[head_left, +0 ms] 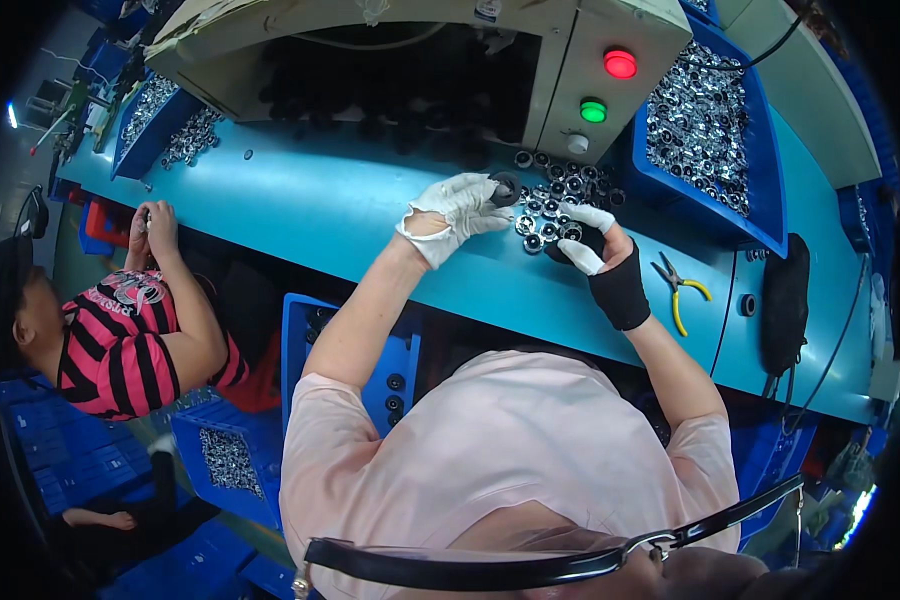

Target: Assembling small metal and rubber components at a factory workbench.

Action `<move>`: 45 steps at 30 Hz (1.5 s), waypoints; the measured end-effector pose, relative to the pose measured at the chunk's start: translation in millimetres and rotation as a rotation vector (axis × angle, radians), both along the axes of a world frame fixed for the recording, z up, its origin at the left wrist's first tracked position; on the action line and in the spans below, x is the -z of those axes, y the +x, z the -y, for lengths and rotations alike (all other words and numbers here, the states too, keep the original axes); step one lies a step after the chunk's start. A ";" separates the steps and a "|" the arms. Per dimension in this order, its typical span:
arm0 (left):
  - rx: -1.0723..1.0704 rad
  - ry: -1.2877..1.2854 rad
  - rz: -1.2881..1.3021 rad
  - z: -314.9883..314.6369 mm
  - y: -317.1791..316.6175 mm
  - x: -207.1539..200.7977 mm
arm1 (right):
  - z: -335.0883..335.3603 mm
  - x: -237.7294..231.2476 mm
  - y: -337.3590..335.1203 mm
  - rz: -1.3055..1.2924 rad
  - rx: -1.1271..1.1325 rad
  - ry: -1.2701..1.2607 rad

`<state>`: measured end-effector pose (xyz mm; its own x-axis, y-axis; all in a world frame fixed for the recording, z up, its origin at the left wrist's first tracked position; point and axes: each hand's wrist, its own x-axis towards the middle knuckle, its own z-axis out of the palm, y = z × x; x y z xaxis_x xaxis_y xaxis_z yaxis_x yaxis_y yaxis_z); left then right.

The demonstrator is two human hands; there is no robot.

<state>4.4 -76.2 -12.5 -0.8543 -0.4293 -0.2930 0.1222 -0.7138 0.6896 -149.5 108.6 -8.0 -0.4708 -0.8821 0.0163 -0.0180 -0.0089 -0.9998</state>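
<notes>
My left hand (pixel 454 212), in a white glove with a hole in it, pinches a black round part (pixel 507 188) just above the turquoise bench. Beside it lies a loose pile of small silver-and-black round parts (pixel 542 207). At the pile's right edge is my right hand (pixel 610 258), in a black glove with white coverings on thumb and forefinger. Those two fingers close around one silver-and-black round part (pixel 571 232). The remaining fingers of that hand are partly hidden.
A cream machine (pixel 560 60) with red and green lights stands behind the pile. A blue bin (pixel 765 190) of shiny parts is at right. Yellow-handled pliers (pixel 681 295) and a black pouch (pixel 785 305) lie nearby. Another person (pixel 140 330) sits at left. A blue tray (pixel 405 350) is below the bench.
</notes>
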 end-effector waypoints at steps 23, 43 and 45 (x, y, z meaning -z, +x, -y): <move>0.065 -0.104 0.137 -28.9 -4.1 -12.1 | 15.7 -5.0 8.8 -0.076 -0.011 -0.069; 0.030 -0.180 0.181 -40.8 3.4 -18.5 | 7.8 -7.3 17.1 -0.031 -0.089 -0.024; 0.034 -0.192 0.190 -41.6 3.5 -18.5 | 7.8 -5.2 17.3 -0.020 -0.084 -0.027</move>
<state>7.9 -34.6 5.9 -0.8068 -0.4641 -0.3658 -0.0447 -0.5693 0.8209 -132.1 100.8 -2.8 -0.3944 -0.9176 0.0491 -0.0361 -0.0379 -0.9986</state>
